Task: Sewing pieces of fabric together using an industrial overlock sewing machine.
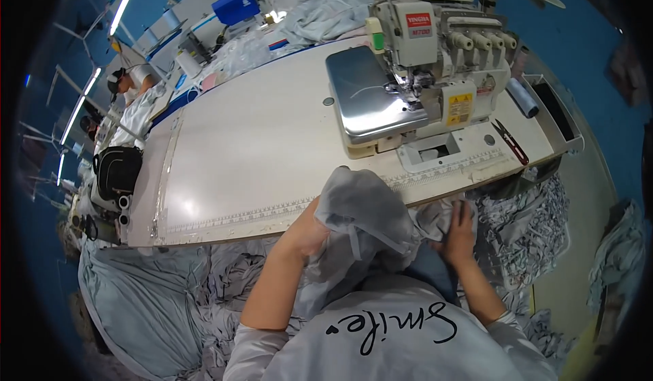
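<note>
**A:** What have your hands got?

**B:** Your left hand (307, 230) is closed on a bunched piece of pale grey fabric (364, 214), lifting it so it humps up at the near edge of the sewing table (252, 143). The fingers are buried in the cloth, so you only see the wrist and the back of the hand.

**A:** And your right?

**B:** Your right hand (460, 235) lies flat, fingers spread and pressing on the same grey fabric just right of the hump, below the table edge. It pins the cloth rather than gripping it.

**A:** What sits beyond that?

**B:** A printed measuring strip (272, 211) runs along the table's near edge. Farther off and to the right stands a cream overlock sewing machine (435, 61) with a shiny metal plate (364, 92) on its left. A pair of thread snips (510, 141) lies on the table right of the machine. More grey fabric (143, 299) is heaped on the left, near you, under the table edge.
</note>
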{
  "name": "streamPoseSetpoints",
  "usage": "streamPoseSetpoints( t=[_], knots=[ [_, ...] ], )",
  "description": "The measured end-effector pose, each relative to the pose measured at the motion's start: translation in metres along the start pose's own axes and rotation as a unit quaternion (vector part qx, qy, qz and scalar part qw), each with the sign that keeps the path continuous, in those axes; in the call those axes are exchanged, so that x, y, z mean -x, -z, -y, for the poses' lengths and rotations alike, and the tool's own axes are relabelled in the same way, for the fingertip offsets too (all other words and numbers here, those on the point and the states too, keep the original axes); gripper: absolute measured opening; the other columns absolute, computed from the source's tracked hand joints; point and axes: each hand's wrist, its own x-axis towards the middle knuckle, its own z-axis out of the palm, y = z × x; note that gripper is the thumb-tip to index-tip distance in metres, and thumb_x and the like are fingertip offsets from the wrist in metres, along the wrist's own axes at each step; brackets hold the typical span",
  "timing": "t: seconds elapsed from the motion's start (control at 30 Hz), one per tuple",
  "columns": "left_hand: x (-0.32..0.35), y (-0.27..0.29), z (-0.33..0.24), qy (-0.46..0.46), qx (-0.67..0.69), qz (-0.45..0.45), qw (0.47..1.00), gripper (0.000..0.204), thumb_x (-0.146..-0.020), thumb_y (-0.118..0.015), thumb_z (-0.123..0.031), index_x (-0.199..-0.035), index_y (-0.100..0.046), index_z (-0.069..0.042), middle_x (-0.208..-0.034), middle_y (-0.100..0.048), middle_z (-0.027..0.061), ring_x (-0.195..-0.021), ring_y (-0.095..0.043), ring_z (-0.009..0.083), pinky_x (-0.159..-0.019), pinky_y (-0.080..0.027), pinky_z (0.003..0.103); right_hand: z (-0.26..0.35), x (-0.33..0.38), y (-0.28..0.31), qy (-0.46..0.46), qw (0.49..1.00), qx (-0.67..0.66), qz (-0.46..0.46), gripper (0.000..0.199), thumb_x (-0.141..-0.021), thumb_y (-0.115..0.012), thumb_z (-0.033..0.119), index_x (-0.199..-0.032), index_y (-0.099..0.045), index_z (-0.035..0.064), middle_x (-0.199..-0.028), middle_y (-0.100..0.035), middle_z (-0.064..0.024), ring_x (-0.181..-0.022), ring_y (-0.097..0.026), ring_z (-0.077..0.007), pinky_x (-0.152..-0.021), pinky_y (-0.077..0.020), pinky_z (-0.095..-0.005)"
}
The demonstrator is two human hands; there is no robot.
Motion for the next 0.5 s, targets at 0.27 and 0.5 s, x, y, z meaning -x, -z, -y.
streamPoseSetpoints(
  t=[0.27,0.5],
  knots=[
    [0.008,-0.005,0.009,-0.015,-0.048,-0.002,0.999,0.051,-0.086,-0.062,-0.023,-0.128,-0.048,0.001,-0.117,-0.058,0.0086,-0.105,-0.055,0.0165,-0.09,-0.044,0.029,0.021,-0.056,-0.079,-0.05,0.965,-0.219,0.137,0.041,-0.076,-0.065,0.015,-0.113,-0.055,0.001,-0.089,-0.063,-0.0237,-0.093,-0.061,-0.0351,-0.074,-0.0501,-0.0419],
    [-0.01,-0.017,-0.005,0.061,-0.177,0.013,0.982,0.041,-0.08,-0.058,-0.009,-0.12,-0.055,-0.001,-0.115,-0.059,0.0078,-0.103,-0.056,0.016,-0.091,-0.043,0.027,0.08,-0.012,-0.124,0.146,0.829,-0.509,0.179,0.046,-0.087,-0.052,0.022,-0.129,-0.046,0.0037,-0.126,-0.049,-0.0204,-0.116,-0.049,-0.0311,-0.095,-0.0404,-0.0414]
  ],
)
